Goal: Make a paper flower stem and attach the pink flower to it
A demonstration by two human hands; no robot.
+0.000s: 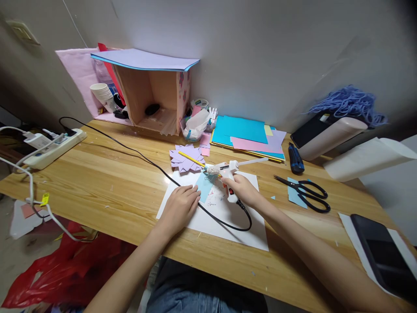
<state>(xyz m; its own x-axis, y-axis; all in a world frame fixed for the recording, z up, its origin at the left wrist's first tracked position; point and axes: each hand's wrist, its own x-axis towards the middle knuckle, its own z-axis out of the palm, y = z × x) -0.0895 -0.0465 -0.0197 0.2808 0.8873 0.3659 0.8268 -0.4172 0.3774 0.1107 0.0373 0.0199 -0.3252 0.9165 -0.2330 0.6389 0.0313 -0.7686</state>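
My right hand point(243, 189) is wrapped round the handle of a white hot glue gun point(230, 169), with a clear glue stick point(254, 161) poking from its back. The gun's nozzle points left, over a light blue piece of paper point(205, 187). My left hand point(182, 202) holds this paper at its left edge with closed fingers, on a white sheet point(241, 234). The gun's black cable point(224, 222) loops across the sheet and passes beneath my left hand. Beside the nozzle, a yellow pencil point(190, 159) lies across a purple layered paper shape point(185, 163).
Black scissors point(304, 191) and a blue utility knife point(296, 158) lie at right, near a black phone point(381, 252). Coloured paper sheets point(241, 128) are stacked at the back. An open box point(163, 91) stands by the wall. A power strip point(54, 150) sits at left.
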